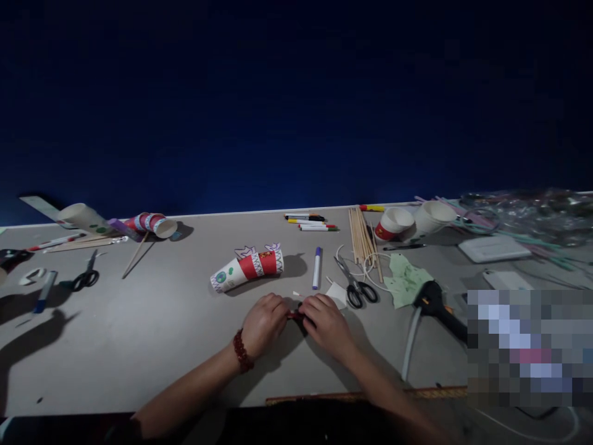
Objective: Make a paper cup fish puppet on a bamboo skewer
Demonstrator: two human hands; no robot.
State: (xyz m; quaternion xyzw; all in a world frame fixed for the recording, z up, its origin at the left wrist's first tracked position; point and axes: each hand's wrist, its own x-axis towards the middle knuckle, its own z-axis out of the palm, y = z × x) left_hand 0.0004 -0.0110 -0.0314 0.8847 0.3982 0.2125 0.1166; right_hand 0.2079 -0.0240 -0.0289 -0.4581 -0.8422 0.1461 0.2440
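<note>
My left hand (265,324), with a beaded bracelet (243,351) at its wrist, is closed on one end of a small dark red piece (295,315). From the other side, my right hand (327,327) also closes its fingers on it. Most of this piece is hidden, so its kind does not show. Just beyond my hands lies a bent tube of joined paper cups (250,267), with red bands, drawn patterns and purple-edged paper cutouts on top. White paper scraps (336,294) lie by my right fingers, below a purple-capped marker (316,268).
Scissors (356,285), wooden sticks (361,235), green paper (407,277) and a glue gun (435,303) lie to the right. Paper cups (395,224) stand behind them. Several markers (311,221) lie at the back. Another cup tube (151,224) and scissors (86,277) are left.
</note>
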